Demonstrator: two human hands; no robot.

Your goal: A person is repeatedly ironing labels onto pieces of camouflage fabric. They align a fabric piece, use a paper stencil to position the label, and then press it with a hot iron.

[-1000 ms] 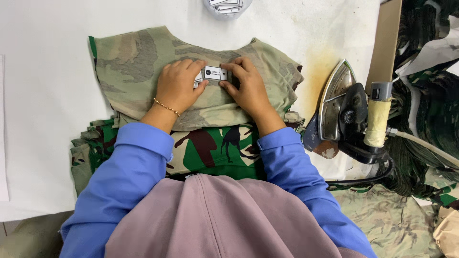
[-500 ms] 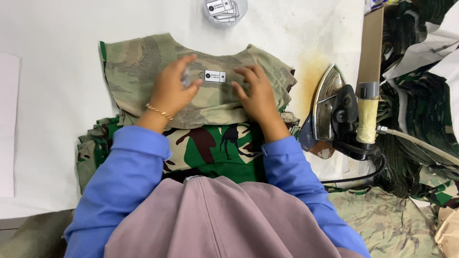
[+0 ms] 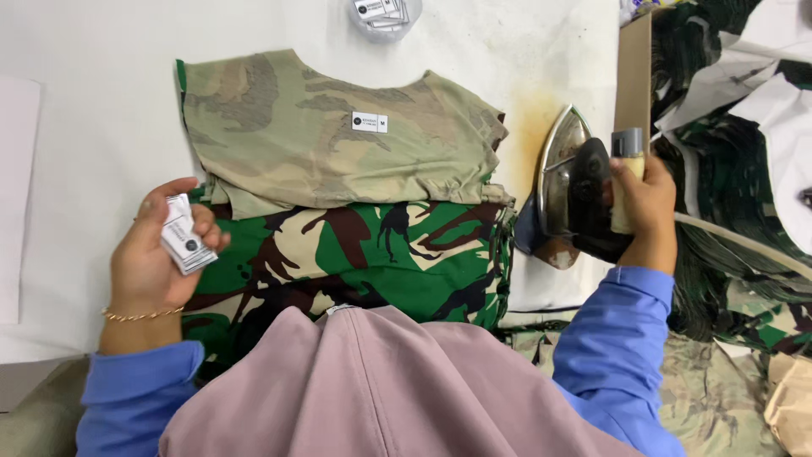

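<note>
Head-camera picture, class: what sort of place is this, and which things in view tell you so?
Probably a garment workshop's pressing or labelling station. The right hand grips a heavy iron, the left hand holds small labels, and cut camouflage pieces lie on a scorch-stained white table.

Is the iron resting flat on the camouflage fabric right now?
No. The iron stands tilted on its heel beside the camouflage fabric, with the right hand gripping its handle.

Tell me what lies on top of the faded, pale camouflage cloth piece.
One small white rectangular label lies on the pale camouflage cloth piece. Brighter green camouflage fabric shows below it; whatever is underneath stays covered.
</note>
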